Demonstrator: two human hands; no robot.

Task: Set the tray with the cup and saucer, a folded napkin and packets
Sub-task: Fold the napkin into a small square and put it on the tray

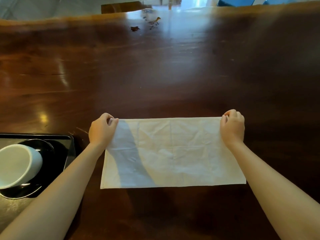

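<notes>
While the white cloth napkin (173,151) lies flat at lower centre, the left hand (101,129) and right hand (232,127) each pinch a far corner, apparently to fold it; the tray (71,146) waits lower left.

A dark, glossy wooden worktop (173,80) fills nearly the whole view, with bright window glare spreading across its far half toward twelve o'clock. Small brown scraps (135,28) and dark crumbs (154,23) lie near the far edge at about twelve. Beyond that edge, at one o'clock, blurred blue seats (235,1) show; a brown plank-like shape (121,6) sits at eleven.
</notes>
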